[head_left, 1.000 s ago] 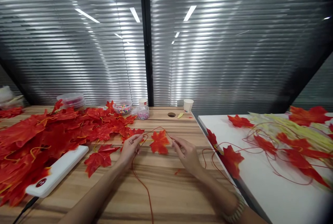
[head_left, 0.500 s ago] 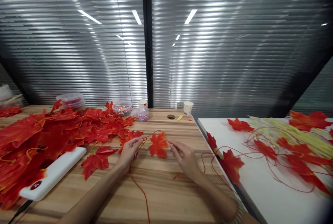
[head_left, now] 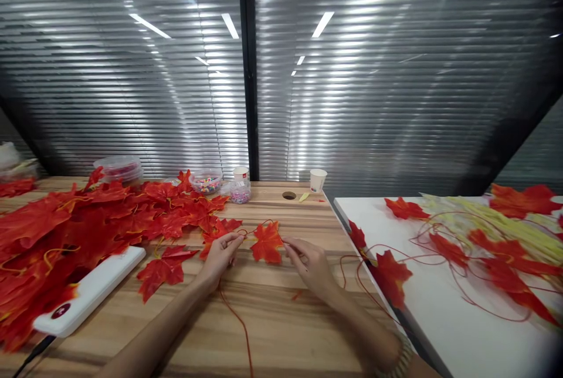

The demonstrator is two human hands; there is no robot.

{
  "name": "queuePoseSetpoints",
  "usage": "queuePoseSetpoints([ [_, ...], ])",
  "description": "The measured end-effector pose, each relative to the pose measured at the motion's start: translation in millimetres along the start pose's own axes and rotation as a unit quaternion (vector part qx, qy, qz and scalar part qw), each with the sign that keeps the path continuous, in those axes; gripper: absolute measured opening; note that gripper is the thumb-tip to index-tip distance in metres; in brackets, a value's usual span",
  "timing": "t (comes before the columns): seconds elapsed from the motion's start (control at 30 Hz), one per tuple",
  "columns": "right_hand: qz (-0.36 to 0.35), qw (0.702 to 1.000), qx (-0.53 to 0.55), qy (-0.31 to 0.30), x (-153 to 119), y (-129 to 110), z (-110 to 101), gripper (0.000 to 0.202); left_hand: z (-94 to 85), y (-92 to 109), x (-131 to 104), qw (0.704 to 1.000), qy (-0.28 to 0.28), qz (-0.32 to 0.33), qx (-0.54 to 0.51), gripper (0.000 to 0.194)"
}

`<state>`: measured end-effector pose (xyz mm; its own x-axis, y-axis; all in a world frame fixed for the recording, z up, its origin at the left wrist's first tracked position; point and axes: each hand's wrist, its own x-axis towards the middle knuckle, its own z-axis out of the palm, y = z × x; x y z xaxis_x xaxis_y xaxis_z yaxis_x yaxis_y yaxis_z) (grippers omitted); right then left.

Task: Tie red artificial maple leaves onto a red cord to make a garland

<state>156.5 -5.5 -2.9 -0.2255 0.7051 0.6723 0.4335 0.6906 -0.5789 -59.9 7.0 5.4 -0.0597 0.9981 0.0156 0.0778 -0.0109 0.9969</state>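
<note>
A single red-orange maple leaf (head_left: 267,242) hangs between my hands, just above the wooden table (head_left: 281,331). My left hand (head_left: 223,254) pinches a thin red cord (head_left: 240,320) to the left of this leaf; a length of the cord runs down from the hand toward the near edge. On the leaf's other side, my right hand (head_left: 310,262) has thumb and index finger pinched on the red cord close to the leaf's edge. A short stretch of cord arches over the top of the leaf.
Red leaves (head_left: 97,220) are heaped at the left around a white power strip (head_left: 94,290). Bead containers (head_left: 206,182) and a paper cup (head_left: 318,180) stand at the back. Corded leaves (head_left: 389,278) and yellow strands (head_left: 505,228) lie at the right, partly on a white table (head_left: 444,331).
The cord loop at my left fingertips looks smaller. My right hand and the leaf have shifted very slightly left.
</note>
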Motion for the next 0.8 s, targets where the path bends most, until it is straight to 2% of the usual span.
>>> queuePoseSetpoints([
  [0.43, 0.003, 1.000, -0.001, -0.030, -1.4, 0.1, 2.6, 0.022, 2.5, -9.0, 0.6, 0.996, -0.027, 0.024, 0.078, 0.038],
  [0.8, 0.013, 0.999, -0.006, -0.050, -0.1, -1.1, 2.6, 0.020, 1.2, -8.0, 0.3, 0.994, -0.044, 0.020, 0.102, 0.039],
])
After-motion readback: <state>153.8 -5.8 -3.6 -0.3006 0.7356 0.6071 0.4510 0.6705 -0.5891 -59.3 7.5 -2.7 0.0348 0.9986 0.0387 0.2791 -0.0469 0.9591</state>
